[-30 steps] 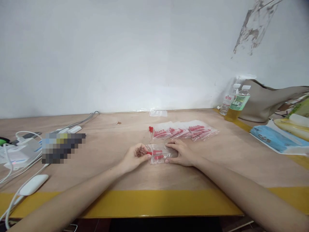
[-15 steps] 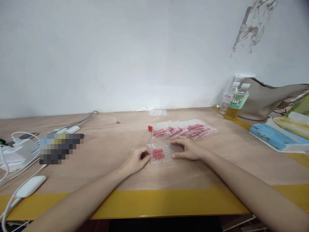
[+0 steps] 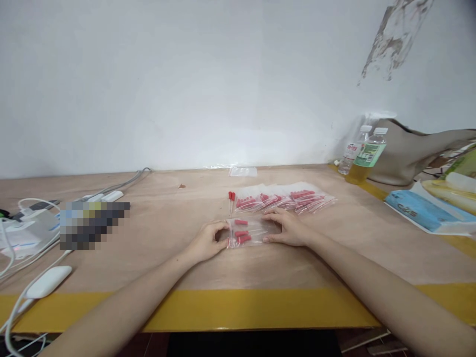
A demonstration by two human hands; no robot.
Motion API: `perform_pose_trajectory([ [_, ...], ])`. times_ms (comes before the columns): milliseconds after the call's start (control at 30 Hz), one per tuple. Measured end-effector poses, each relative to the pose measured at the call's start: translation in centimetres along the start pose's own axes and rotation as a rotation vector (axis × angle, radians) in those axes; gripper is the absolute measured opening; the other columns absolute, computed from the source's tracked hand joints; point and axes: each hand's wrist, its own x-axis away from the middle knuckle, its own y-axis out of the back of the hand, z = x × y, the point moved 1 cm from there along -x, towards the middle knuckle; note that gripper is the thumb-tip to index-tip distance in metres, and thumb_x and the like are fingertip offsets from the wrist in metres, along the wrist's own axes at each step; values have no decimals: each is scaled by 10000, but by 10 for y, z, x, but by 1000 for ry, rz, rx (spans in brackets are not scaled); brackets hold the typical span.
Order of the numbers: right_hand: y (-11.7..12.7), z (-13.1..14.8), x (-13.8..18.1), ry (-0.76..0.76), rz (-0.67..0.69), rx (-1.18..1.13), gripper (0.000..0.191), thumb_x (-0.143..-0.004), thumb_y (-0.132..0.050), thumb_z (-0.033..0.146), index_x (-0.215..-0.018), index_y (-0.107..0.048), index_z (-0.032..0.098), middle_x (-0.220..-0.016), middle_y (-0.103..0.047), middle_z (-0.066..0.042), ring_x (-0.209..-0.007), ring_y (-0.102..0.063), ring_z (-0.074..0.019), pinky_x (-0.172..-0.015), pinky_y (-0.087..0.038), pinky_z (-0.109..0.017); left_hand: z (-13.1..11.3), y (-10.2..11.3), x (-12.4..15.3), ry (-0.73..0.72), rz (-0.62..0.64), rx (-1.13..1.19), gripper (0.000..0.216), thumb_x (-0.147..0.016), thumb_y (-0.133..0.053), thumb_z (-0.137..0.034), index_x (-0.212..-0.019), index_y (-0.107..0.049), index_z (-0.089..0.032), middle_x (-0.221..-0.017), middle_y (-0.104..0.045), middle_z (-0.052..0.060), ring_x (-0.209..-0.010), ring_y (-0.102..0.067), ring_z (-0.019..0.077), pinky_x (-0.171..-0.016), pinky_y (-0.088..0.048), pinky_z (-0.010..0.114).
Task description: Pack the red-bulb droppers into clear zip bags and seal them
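Note:
A clear zip bag (image 3: 256, 240) lies flat on the table in front of me, with red-bulbed glass droppers (image 3: 243, 239) inside it. My left hand (image 3: 211, 241) holds the bag's left, zip end, thumb at the near corner and fingers at the far one. Round the right end curl the fingers and thumb of my right hand (image 3: 284, 227), gripping its two edges. Just beyond the bag, two loose droppers (image 3: 231, 196) rest side by side, bulbs pointing away. Behind my right hand spreads an overlapping row of filled zip bags (image 3: 282, 197) with red bulbs showing.
Two drink bottles (image 3: 366, 154) and a grey-beige bag (image 3: 394, 153) stand at the back right, near a blue tissue pack (image 3: 424, 210). To the left are cables, a white adapter (image 3: 31, 230) and a white mouse (image 3: 49, 281). By the wall lies a flat clear bag (image 3: 243, 171).
The droppers in the held bag have spread apart, one now at its upper edge. My left hand has shifted slightly left and up with the zip end. The right hand stays nearly in place.

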Motion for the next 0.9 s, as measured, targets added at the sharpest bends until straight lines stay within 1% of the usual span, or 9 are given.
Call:
perform_pose_trajectory([
  [67, 0, 2, 0, 2, -9, -2, 634, -609, -630, 571, -1123, -556, 209, -1124, -506, -96, -1027, -475, -258, -876, -389, -407, 8, 1, 1, 57, -6, 35, 93, -683, -603, -228, -755, -606, -169, -762, -616, 12, -688, -552, 156, -647, -420, 253],
  [133, 0, 4, 1, 19, -11, -5, 603, -617, -630, 561, -1101, -569, 208, -1126, -505, -95, -1018, -481, -254, -874, -392, -402, 16, 4, 1, 90, -15, 94, 99, -673, -604, -236, -709, -556, -158, -703, -588, -2, -631, -531, 130, -598, -412, 230],
  [233, -1, 6, 1, 52, -14, -5, 559, -639, -621, 544, -1086, -580, 211, -1130, -511, -92, -1031, -477, -252, -894, -381, -401, 28, 15, -8, 165, -80, 144, 127, -670, -594, -252, -684, -508, -159, -673, -566, -2, -618, -531, 121, -598, -422, 224],
  [300, -2, 7, 1, 68, -14, -5, 540, -655, -613, 533, -1089, -579, 214, -1121, -522, -90, -1042, -473, -249, -904, -375, -398, 36, 24, -22, 235, -149, 103, 138, -665, -594, -266, -677, -502, -164, -670, -563, 1, -629, -536, 124, -619, -425, 228],
  [433, -4, 7, 0, 72, -13, -12, 546, -663, -603, 538, -1093, -579, 203, -1115, -527, -97, -1044, -472, -245, -907, -373, -395, 55, 32, -66, 361, -176, 29, 184, -620, -652, -280, -728, -554, -169, -716, -597, 13, -665, -552, 142, -619, -410, 225],
  [567, -5, 5, 0, 73, -5, -16, 565, -653, -603, 552, -1104, -573, 213, -1136, -516, -95, -1054, -465, -251, -916, -363, -404, 67, 23, -117, 573, -214, -22, 347, -586, -714, -321, -851, -570, -149, -805, -618, 59, -752, -576, 205, -623, -410, 258],
  [667, -5, 4, 0, 82, 4, -18, 581, -652, -603, 555, -1118, -564, 211, -1123, -520, -94, -1051, -465, -246, -911, -370, -388, 69, 14, -145, 709, -188, 4, 417, -647, -708, -305, -977, -549, -106, -926, -596, 102, -843, -569, 233, -685, -442, 303],
  [800, -5, 4, 0, 91, 2, -22, 572, -649, -612, 546, -1108, -569, 207, -1101, -529, -90, -1034, -470, -238, -900, -378, -371, 64, 7, -160, 818, -126, 123, 289, -852, -502, -287, -1096, -502, -133, -1086, -527, 82, -922, -548, 194, -770, -471, 374],
  [900, -5, 4, -1, 85, -7, -16, 569, -646, -617, 544, -1097, -575, 200, -1109, -525, -92, -1036, -468, -237, -907, -371, -376, 58, 10, -159, 816, -144, 258, 289, -861, -487, -286, -1110, -492, -141, -1102, -518, 82, -928, -545, 190, -775, -470, 382],
])
